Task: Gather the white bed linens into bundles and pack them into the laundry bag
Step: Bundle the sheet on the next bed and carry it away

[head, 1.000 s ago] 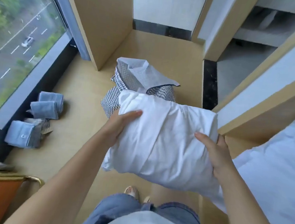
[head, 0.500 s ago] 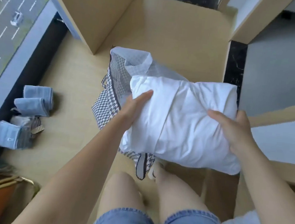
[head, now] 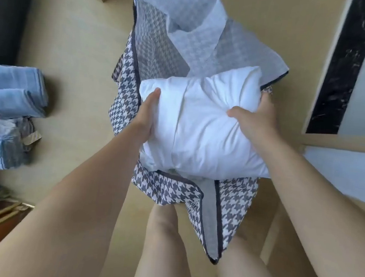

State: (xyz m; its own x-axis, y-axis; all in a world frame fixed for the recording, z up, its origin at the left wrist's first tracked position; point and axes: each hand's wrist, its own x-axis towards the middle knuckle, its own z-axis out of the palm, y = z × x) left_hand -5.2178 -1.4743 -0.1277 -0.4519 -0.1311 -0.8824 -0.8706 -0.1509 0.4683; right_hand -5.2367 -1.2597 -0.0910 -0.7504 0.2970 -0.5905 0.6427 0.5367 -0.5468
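Since half a second ago the white linen bundle (head: 200, 126) has come down and forward, and the view has tipped steeply down, so the bundle now sits right over the open mouth of the houndstooth laundry bag (head: 164, 37) rather than in front of it. Its near edge overlaps the bag's folded-down front rim, and the pale lining of the far wall rises behind it; whether the bundle already rests on the bag cannot be told. The left hand (head: 146, 115) grips the bundle's left edge, thumb on top and fingers hidden beneath. The right hand (head: 253, 122) clasps the right side, thumb dug into the cloth so that creases radiate from it, fingers curled round the far edge. The bag stands on the pale wooden floor (head: 74, 51), just ahead of the person's bare legs. Folded blue towels (head: 15, 92) lie on the floor well to the left
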